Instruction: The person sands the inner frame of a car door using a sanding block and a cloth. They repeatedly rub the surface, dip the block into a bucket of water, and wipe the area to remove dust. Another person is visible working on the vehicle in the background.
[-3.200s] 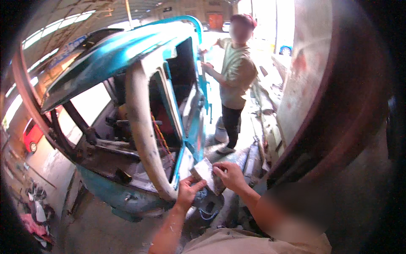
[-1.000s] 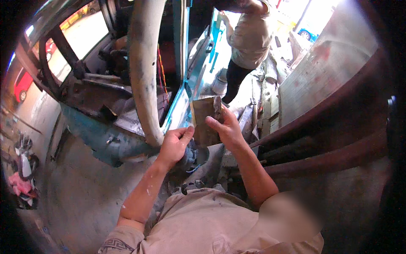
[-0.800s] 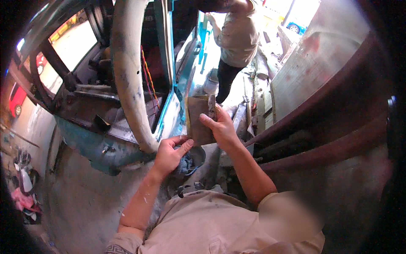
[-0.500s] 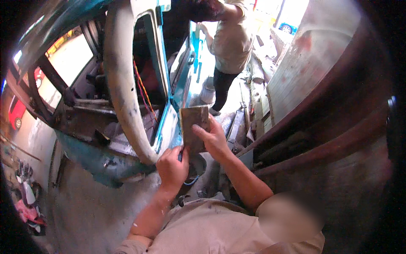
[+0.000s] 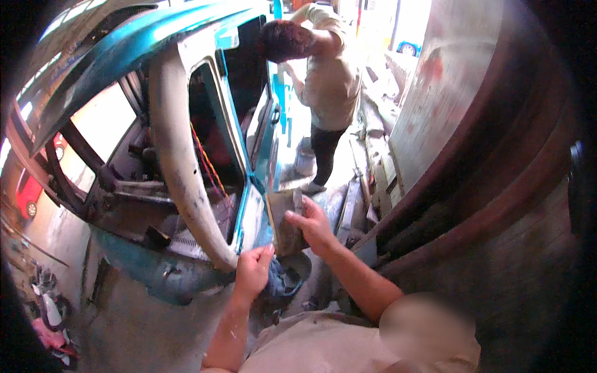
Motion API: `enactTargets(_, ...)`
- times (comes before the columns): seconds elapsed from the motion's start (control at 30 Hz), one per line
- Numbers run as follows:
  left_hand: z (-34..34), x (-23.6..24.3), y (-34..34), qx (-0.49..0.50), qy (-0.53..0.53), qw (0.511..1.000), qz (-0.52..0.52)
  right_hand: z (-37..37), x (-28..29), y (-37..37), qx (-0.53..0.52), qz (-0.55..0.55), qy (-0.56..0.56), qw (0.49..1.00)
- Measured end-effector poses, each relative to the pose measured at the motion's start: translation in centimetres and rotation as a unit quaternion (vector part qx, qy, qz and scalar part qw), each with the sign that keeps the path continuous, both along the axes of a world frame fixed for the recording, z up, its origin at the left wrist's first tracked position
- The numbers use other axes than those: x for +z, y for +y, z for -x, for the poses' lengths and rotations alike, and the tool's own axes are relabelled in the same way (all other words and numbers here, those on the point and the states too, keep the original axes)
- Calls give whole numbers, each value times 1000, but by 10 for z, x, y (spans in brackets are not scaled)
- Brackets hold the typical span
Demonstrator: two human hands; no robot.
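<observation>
Right hand (image 5: 316,229): your fingers pinch a flat block (image 5: 285,233).
Left hand (image 5: 253,271): your fingers curl just beside it; grip unclear.

One left hand (image 5: 251,273) and one right hand (image 5: 316,229) are showing, making two, along with one grey-brown block (image 5: 283,237). One teal vehicle cab (image 5: 174,143) is standing in view, as is one co-worker (image 5: 334,90). One blue car (image 5: 408,48) is appearing; red cars (image 5: 27,196) are probably numbering two, the left rim being blurred.

Grey floor (image 5: 155,339): pale bucket (image 5: 305,163), long grey bar (image 5: 349,208).
</observation>
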State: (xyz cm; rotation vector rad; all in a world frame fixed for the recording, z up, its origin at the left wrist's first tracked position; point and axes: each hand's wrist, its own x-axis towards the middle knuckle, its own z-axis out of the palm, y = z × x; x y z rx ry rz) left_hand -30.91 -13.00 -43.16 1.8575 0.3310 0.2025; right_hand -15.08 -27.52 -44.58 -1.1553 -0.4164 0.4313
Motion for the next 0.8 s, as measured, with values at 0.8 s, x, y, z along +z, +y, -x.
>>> enactTargets(0.8, -7, 14, 11, 8, -35, 999, 14, 24, 76, -23, 62, 436, -592, 676)
